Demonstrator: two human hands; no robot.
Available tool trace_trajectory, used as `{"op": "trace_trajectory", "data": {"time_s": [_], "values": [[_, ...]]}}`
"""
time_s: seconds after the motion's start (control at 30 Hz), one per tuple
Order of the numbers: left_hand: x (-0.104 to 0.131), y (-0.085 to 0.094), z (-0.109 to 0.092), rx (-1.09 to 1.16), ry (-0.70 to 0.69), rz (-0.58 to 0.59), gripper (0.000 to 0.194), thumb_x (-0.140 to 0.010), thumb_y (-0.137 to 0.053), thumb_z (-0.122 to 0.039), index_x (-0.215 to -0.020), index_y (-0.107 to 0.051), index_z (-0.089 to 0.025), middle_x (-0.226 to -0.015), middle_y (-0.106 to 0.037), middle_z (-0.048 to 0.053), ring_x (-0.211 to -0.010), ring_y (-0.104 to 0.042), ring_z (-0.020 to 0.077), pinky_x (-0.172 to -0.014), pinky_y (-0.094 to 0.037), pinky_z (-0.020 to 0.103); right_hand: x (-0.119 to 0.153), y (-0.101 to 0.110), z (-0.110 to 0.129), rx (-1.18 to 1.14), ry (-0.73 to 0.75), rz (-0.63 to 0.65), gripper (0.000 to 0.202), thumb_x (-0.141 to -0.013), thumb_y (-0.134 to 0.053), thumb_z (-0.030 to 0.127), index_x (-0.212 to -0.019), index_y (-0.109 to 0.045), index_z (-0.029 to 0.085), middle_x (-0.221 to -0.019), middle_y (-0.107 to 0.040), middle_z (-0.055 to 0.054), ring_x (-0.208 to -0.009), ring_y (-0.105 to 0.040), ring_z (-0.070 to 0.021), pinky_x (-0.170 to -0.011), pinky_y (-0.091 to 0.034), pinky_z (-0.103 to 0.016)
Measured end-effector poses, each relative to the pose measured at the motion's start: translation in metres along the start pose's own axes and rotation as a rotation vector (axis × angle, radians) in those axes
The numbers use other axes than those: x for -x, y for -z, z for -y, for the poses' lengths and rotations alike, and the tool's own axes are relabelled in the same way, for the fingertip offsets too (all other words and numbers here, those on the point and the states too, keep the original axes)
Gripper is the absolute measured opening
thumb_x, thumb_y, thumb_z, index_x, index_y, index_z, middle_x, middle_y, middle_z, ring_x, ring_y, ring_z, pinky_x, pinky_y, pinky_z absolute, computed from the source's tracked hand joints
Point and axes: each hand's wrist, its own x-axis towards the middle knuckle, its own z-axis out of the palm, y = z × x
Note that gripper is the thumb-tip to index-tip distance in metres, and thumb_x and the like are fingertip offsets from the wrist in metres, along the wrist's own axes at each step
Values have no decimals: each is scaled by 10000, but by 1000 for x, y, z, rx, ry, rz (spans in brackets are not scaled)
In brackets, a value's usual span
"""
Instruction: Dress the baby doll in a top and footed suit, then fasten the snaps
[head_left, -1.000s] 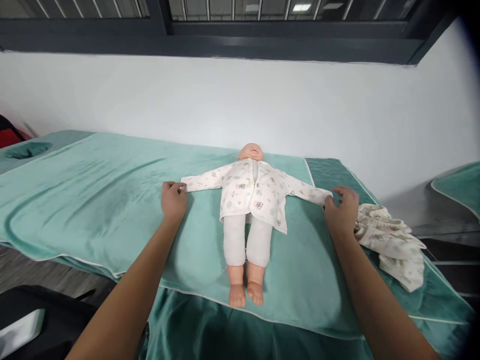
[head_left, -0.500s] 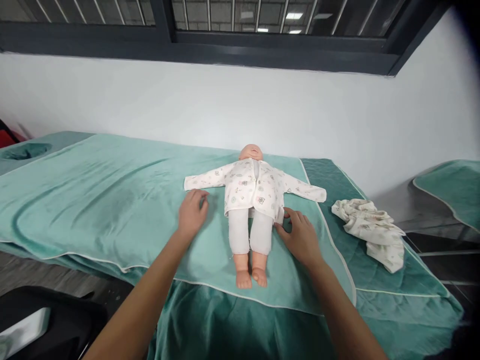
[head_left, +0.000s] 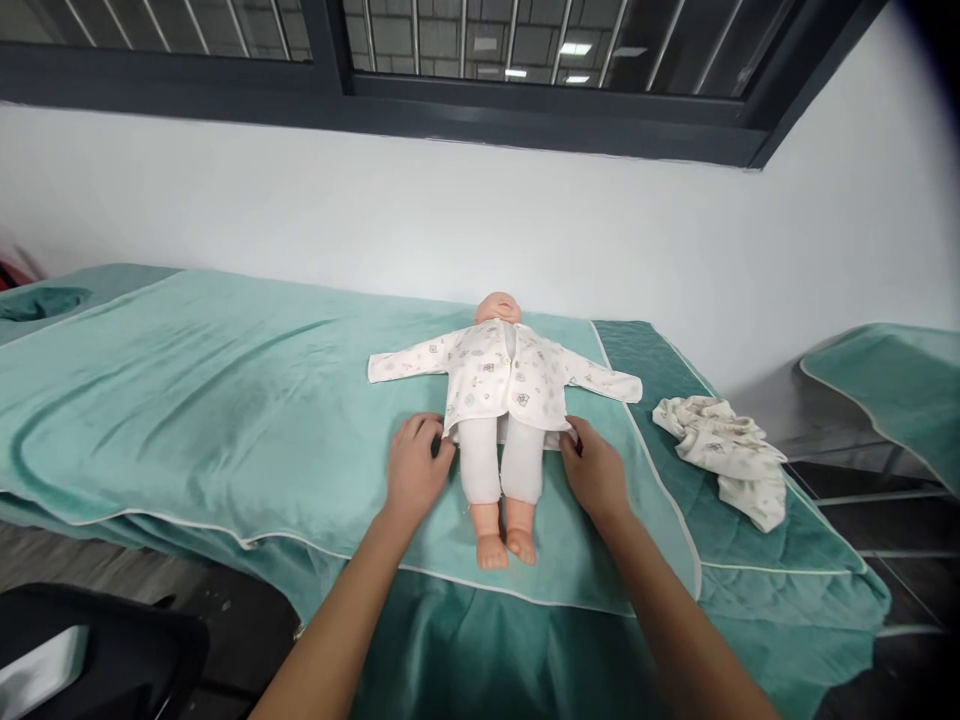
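From the head camera I look down on a baby doll lying face up in the middle of a bed, its head toward a white wall and its bare feet toward me. It wears a white jacket printed with small pictures, too small for me to make out any lettering; the sleeves stretch straight out to both sides. My right hand pinches a lower corner of the jacket between thumb and forefinger. My left hand curls at the opposite corner, though I cannot tell whether that grip has caught the fabric. A pale green sheet lies under the doll. To the right, on darker quilted fabric, sits a crumpled patterned cloth. A barred window runs above; a white object rests on something black at lower left.
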Motion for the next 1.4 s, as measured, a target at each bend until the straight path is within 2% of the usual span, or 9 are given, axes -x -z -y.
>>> {"op": "trace_trajectory", "data": {"time_s": [0.13, 0.23, 0.33, 0.43, 0.5, 0.73, 1.1, 1.3, 1.4], "values": [[6, 3, 8, 75, 11, 23, 38, -829, -570, -198, -818, -593, -226, -1101, -668, 86, -1088, -564, 298, -951, -406, 456, 4, 11, -12, -63, 55, 42, 358, -932, -453, 344, -1231, -613, 232, -969, -710, -73, -828, -640, -239, -741, -470, -373], [-4, 8, 11, 400, 146, -41, 109, -793, -585, -162, -868, -627, -230, -1172, -645, 76, -1150, -564, 269, -1005, -404, 424, -6, 18, -23, -401, 26, 116, 490, -853, -623, 409, -1305, -549, 236, -1185, -659, -92, -1004, -638, -243, -846, -528, -401], [-26, 12, 11, 836, 411, -45, 160, -806, -647, -246, -961, -675, -216, -1119, -680, 74, -1094, -613, 235, -987, -443, 368, -33, 18, -30, -919, -234, 164, 435, -829, -682, 445, -1191, -588, 225, -1274, -633, -92, -1143, -623, -225, -944, -546, -371], [-58, 8, 8, 1225, 584, 145, 262, -813, -705, -378, -950, -695, -155, -1062, -719, 114, -1018, -661, 234, -945, -492, 349, -70, 9, -27, -1227, -564, 155, 176, -878, -637, 368, -944, -633, 204, -1067, -707, -90, -1048, -677, -180, -913, -571, -284], [-79, -1, 5, 1377, 660, 261, 291, -822, -709, -389, -944, -705, -125, -1055, -732, 141, -992, -680, 239, -909, -520, 337, -94, 0, -19, -1269, -629, 188, 110, -871, -649, 311, -891, -627, 205, -925, -719, -69, -934, -705, -161, -834, -594, -246], [-120, -22, 1, 1521, 802, 366, 254, -836, -684, -275, -1027, -710, -110, -1037, -754, 137, -937, -713, 250, -846, -563, 348, -131, -17, 9, -1300, -587, 372, 161, -873, -652, 260, -980, -671, 140, -838, -755, -75, -790, -730, -208, -738, -618, -334], [-156, -40, 8, 1603, 715, 319, 286, -779, -728, -235, -1049, -696, -145, -1029, -758, 101, -961, -716, 248, -894, -567, 354, -162, -33, 7, -1185, -424, 262, 217, -860, -659, 316, -1021, -664, 170, -915, -762, -86, -837, -721, -216, -749, -598, -326], [-148, -40, 32, 1770, 729, 294, 281, -882, -608, -302, -1094, -670, -127, -1081, -727, 135, -1031, -696, 258, -928, -568, 387, -162, -8, -20, -758, -424, 230, 321, -803, -694, 480, -647, -588, 220, -577, -621, -27, -585, -602, -198, -568, -489, -315], [-149, -41, 30, 1730, 715, 295, 259, -876, -621, -252, -1091, -679, -121, -1072, -731, 128, -1034, -692, 250, -941, -559, 372, -172, 11, -13, -384, -240, 83, 441, -814, -641, 560, -555, -493, 236, -519, -525, -9, -598, -539, -189, -564, -384, -290]]}}
